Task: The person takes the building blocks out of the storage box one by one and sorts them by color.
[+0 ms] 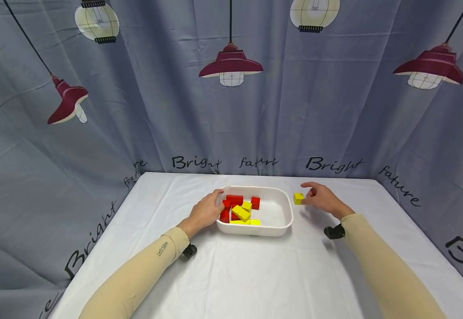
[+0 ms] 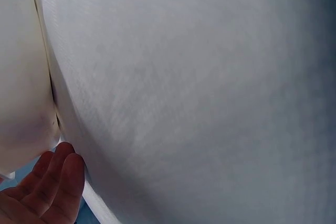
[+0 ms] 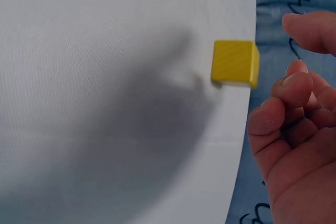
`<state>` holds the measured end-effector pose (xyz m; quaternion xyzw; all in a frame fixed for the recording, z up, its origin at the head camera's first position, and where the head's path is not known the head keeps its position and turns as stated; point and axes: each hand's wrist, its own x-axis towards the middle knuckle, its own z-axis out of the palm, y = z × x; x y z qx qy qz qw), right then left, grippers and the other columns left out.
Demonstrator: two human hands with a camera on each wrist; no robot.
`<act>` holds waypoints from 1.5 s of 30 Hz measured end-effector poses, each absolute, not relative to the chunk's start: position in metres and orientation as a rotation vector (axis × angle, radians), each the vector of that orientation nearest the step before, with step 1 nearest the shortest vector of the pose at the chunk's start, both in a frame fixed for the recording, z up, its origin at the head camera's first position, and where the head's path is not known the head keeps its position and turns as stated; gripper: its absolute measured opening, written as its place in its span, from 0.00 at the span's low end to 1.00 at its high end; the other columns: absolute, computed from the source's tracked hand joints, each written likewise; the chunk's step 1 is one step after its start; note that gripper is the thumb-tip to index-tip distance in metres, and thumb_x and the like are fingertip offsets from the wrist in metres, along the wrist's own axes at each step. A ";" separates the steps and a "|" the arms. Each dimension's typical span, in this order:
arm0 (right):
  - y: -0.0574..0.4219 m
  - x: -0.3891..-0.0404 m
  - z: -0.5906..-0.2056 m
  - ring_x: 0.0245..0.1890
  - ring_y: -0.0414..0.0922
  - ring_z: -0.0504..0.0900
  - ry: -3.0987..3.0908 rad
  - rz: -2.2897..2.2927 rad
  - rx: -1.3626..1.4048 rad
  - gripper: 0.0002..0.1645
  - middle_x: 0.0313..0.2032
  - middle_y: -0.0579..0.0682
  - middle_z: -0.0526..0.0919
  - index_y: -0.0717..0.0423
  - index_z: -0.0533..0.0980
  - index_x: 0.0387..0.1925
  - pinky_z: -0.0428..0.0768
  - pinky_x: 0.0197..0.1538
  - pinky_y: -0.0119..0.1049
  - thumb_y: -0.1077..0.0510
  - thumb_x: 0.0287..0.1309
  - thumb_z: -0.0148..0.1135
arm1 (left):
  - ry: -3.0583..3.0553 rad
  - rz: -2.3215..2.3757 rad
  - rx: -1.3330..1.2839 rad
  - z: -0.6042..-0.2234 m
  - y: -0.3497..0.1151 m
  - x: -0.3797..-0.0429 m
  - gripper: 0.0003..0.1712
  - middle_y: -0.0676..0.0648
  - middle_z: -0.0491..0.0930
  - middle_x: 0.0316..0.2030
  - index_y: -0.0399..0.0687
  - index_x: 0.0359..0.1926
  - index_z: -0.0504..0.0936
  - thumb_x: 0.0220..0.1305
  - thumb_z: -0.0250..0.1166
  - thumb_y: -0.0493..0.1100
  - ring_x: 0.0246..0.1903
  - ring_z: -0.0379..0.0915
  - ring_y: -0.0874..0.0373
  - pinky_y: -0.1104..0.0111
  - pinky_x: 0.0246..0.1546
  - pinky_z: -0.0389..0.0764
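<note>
A white plastic tray (image 1: 275, 212) sits on the table with red blocks (image 1: 234, 200) and yellow blocks (image 1: 241, 213) heaped towards its left side. My left hand (image 1: 206, 210) holds the tray's left end at the rim; in the left wrist view its fingertips (image 2: 72, 169) lie against the outer wall of the tray (image 2: 23, 61). Just right of the tray, a single yellow block (image 1: 298, 198) is on the table. Beside it is my right hand (image 1: 323, 197), thumb and index finger apart. The right wrist view shows the yellow block (image 3: 232, 62) short of the fingertips, nothing held.
A white cloth covers the table (image 1: 255, 274). Behind and at both sides hangs a grey-blue curtain (image 1: 167, 115) printed with lamps and lettering. Dark wrist cameras (image 1: 334, 231) sit under both sleeves. One red block (image 1: 255, 203) stands apart near the tray's middle.
</note>
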<state>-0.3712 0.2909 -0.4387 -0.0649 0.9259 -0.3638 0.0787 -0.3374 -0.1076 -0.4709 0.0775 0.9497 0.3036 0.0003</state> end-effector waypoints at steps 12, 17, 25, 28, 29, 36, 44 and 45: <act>0.277 -0.361 -0.425 0.35 0.47 0.72 2.803 -1.077 -0.298 0.34 0.34 0.53 0.75 0.58 0.70 0.65 0.71 0.36 0.36 0.57 0.58 0.69 | 2.998 0.946 0.249 -0.472 -0.107 -0.338 0.31 0.45 0.73 0.66 0.57 0.72 0.65 0.68 0.54 0.49 0.61 0.73 0.47 0.45 0.63 0.72; 0.273 -0.360 -0.417 0.33 0.47 0.72 2.782 -1.102 -0.386 0.30 0.33 0.52 0.76 0.56 0.74 0.61 0.71 0.36 0.36 0.59 0.56 0.70 | 2.998 0.945 0.232 -0.472 -0.107 -0.338 0.31 0.45 0.73 0.66 0.57 0.72 0.65 0.69 0.54 0.49 0.61 0.73 0.48 0.46 0.63 0.72; 0.264 -0.358 -0.408 0.29 0.44 0.72 2.698 -1.084 -0.528 0.23 0.29 0.50 0.76 0.59 0.80 0.55 0.71 0.32 0.34 0.58 0.56 0.70 | 2.998 0.954 0.236 -0.471 -0.106 -0.339 0.31 0.45 0.73 0.66 0.56 0.72 0.65 0.69 0.53 0.49 0.61 0.73 0.47 0.45 0.64 0.71; 0.258 -0.358 -0.406 0.28 0.44 0.72 2.662 -1.054 -0.554 0.21 0.28 0.50 0.75 0.56 0.80 0.54 0.71 0.31 0.34 0.57 0.58 0.70 | 2.997 0.944 0.232 -0.472 -0.106 -0.338 0.31 0.45 0.73 0.66 0.56 0.72 0.65 0.69 0.53 0.49 0.61 0.73 0.47 0.45 0.64 0.71; 0.256 -0.358 -0.404 0.27 0.44 0.72 2.650 -1.046 -0.547 0.21 0.27 0.49 0.75 0.55 0.81 0.54 0.71 0.31 0.34 0.57 0.58 0.70 | 2.997 0.941 0.230 -0.473 -0.106 -0.338 0.31 0.45 0.74 0.66 0.56 0.72 0.65 0.69 0.53 0.49 0.60 0.73 0.47 0.45 0.64 0.71; 0.244 -0.359 -0.393 0.25 0.45 0.70 2.552 -0.975 -0.550 0.20 0.29 0.50 0.75 0.49 0.81 0.53 0.70 0.31 0.35 0.54 0.58 0.70 | 2.995 0.937 0.217 -0.471 -0.107 -0.338 0.31 0.46 0.72 0.67 0.57 0.72 0.65 0.69 0.53 0.49 0.62 0.73 0.47 0.45 0.64 0.71; 0.227 -0.363 -0.390 0.26 0.43 0.70 2.469 -0.956 -0.592 0.18 0.30 0.51 0.76 0.51 0.82 0.51 0.71 0.30 0.33 0.57 0.58 0.70 | 2.989 0.944 0.226 -0.472 -0.107 -0.339 0.31 0.46 0.72 0.67 0.57 0.72 0.65 0.68 0.53 0.49 0.62 0.73 0.47 0.45 0.64 0.71; 0.225 -0.364 -0.390 0.25 0.43 0.70 2.463 -0.950 -0.592 0.18 0.30 0.50 0.76 0.50 0.82 0.51 0.71 0.30 0.32 0.57 0.58 0.70 | 2.989 0.941 0.226 -0.472 -0.106 -0.339 0.31 0.46 0.72 0.67 0.57 0.72 0.65 0.68 0.53 0.49 0.62 0.73 0.47 0.45 0.64 0.71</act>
